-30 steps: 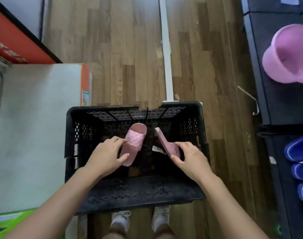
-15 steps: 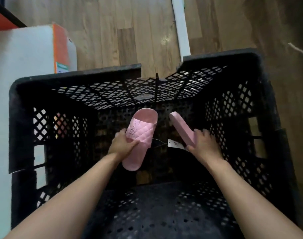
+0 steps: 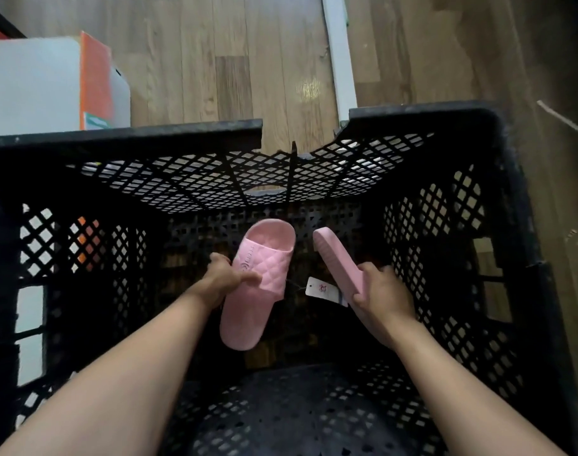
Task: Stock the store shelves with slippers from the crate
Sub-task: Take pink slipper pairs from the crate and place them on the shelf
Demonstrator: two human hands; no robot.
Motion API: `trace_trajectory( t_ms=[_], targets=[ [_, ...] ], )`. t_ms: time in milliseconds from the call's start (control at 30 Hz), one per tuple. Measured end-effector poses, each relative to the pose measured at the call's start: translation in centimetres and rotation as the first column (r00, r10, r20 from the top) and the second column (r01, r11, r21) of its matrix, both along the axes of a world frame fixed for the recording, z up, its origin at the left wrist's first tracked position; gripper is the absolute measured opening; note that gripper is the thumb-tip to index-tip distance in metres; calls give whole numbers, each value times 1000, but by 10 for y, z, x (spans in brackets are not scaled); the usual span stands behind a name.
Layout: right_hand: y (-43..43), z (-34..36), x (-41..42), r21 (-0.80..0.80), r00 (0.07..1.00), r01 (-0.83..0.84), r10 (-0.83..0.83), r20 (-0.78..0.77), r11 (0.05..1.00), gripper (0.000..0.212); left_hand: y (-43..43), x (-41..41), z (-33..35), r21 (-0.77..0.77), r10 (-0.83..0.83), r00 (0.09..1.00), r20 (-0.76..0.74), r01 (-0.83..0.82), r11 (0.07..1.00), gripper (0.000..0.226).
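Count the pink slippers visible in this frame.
2. The strap-up slipper is held by the left hand, the edge-on slipper by the right hand, both inside the black crate. No others seem hidden.

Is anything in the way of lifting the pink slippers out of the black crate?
Nothing visible. The left hand holds the quilted slipper, the right hand holds the tilted slipper, and the crate is open on top. A tag hangs between them.

I note both slippers inside the crate [image 3: 123, 139]: left slipper [image 3: 258, 291] in my left hand [image 3: 223, 279], right slipper [image 3: 338, 260] on edge in my right hand [image 3: 384, 301], tag [image 3: 324, 291] between them, box [image 3: 34, 83] on the floor [image 3: 231, 60] behind the crate's left corner.
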State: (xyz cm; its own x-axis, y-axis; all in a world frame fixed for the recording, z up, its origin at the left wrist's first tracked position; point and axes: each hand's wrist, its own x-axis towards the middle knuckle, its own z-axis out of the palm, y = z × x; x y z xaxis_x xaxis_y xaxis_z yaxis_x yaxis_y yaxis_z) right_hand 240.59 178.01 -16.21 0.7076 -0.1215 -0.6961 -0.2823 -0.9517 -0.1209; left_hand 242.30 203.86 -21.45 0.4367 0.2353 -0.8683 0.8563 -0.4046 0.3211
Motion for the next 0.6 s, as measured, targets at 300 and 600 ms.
trace_trajectory(
  t_ms=[300,600],
  targets=[
    [-4,55,-23,10,999,-12,12,48,1000,52,-34,-62,53,40,73,995,74,-76,996,55],
    [15,171,-40,118,993,-81,71,93,990,57,31,-69,197,75,71,989,129,-81,994,76]
  ],
)
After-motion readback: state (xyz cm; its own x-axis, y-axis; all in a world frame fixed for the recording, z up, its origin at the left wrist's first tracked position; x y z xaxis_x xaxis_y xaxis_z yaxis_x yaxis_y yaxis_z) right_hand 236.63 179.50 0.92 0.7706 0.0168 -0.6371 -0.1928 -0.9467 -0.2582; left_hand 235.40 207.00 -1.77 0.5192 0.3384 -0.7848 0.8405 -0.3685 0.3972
